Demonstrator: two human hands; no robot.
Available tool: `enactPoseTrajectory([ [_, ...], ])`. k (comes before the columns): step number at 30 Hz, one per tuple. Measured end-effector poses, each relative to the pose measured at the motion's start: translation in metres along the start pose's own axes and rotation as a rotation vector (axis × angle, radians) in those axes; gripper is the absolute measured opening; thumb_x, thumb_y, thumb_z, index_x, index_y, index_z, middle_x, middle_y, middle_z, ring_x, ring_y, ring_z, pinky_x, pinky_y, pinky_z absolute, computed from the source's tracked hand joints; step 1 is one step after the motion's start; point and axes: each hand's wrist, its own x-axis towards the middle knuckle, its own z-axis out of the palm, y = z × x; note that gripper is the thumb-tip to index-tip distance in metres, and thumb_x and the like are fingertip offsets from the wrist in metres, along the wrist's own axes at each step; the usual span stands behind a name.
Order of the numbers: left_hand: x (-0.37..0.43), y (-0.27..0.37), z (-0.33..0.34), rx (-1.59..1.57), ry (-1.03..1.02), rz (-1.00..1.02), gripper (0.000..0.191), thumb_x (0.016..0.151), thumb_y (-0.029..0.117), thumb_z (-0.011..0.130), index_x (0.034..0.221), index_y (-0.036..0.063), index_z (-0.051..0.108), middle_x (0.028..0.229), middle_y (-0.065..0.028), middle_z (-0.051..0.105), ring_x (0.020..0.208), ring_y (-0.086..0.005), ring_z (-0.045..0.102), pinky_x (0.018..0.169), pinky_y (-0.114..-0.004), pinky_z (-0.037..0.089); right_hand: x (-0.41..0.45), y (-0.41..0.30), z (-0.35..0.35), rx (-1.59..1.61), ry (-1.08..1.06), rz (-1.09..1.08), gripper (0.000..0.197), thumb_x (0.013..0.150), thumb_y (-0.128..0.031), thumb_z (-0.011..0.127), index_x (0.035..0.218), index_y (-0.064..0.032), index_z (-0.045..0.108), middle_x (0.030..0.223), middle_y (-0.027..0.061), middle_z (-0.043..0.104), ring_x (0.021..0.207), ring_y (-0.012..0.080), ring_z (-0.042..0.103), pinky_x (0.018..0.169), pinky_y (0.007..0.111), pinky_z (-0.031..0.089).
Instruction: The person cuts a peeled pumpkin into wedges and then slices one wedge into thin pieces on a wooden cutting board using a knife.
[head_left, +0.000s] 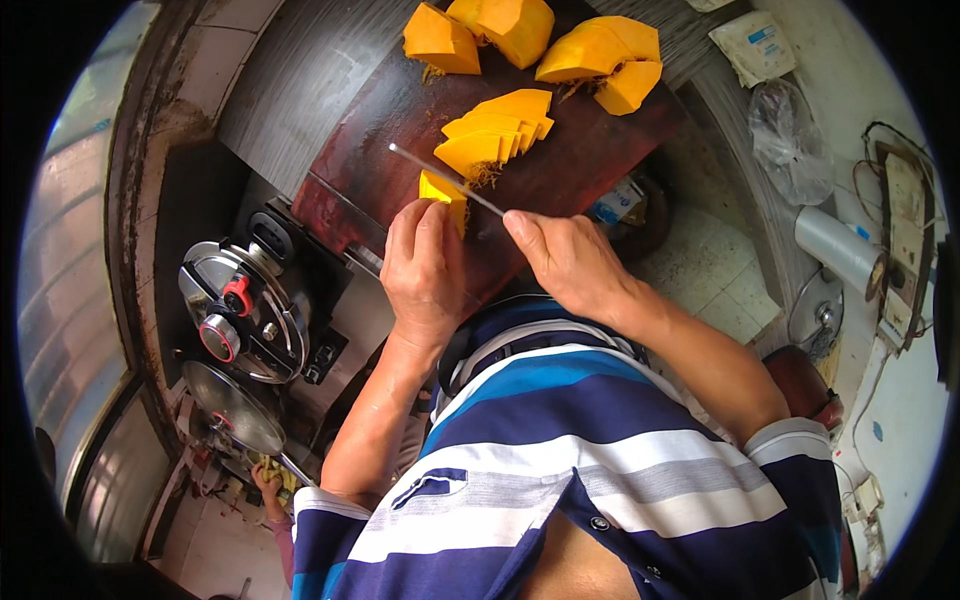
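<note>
My left hand (424, 262) holds a chunk of orange pumpkin (442, 191) by its near side against a dark red cutting board (375, 161). In my right hand (566, 259) is a knife (446, 176), seen nearly along its thin edge; its handle is hidden in the fist. The blade crosses above the far part of the held chunk; whether it touches cannot be told. Just beyond the blade, a fanned row of pumpkin slices (499, 131) lies with stringy pulp at its near end. Larger pumpkin pieces (600, 52) rest along the board's far side.
A pressure cooker (244, 311) stands at left on a dark stove, with a lidded pan (234, 409) nearer. Another person's hand (268, 480) holds something yellowish at lower left. Grey worktop (300, 97) adjoins the board. At right are a plastic bag (789, 142) and a grey roll (838, 244).
</note>
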Motion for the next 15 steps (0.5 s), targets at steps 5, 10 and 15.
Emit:
enactPoseTrajectory([
  [5,0.001,0.005,-0.003,-0.009,-0.025,-0.016,0.031,0.085,-0.005,0.076,0.115,0.0031,0.071,0.113,-0.0158,0.071,0.092,-0.0360,0.074,0.076,-0.040,0.061,-0.036,-0.010,-0.010,-0.091,0.062,-0.087,0.049,0.110,-0.038,0.051,0.114,0.0061,0.071,0.077,0.0295,0.069,0.071,0.0478,0.070,0.064,0.054,0.056],
  [10,0.006,0.013,-0.010,-0.003,-0.093,-0.022,0.039,0.081,-0.002,0.073,0.120,0.0030,0.069,0.107,-0.0145,0.070,0.093,-0.0354,0.072,0.076,-0.041,0.061,-0.060,-0.014,-0.026,-0.107,-0.032,-0.021,0.052,0.110,-0.037,0.052,0.123,0.0103,0.068,0.078,0.0289,0.071,0.071,0.0445,0.073,0.065,0.050,0.058],
  [15,0.004,0.009,-0.008,0.023,-0.092,0.030,0.043,0.080,-0.001,0.073,0.123,0.0024,0.069,0.111,-0.0151,0.071,0.097,-0.0357,0.072,0.079,-0.042,0.061,-0.068,-0.011,-0.033,-0.094,-0.055,0.036,0.053,0.110,-0.037,0.052,0.124,0.0116,0.067,0.078,0.0281,0.071,0.071,0.0440,0.073,0.065,0.050,0.058],
])
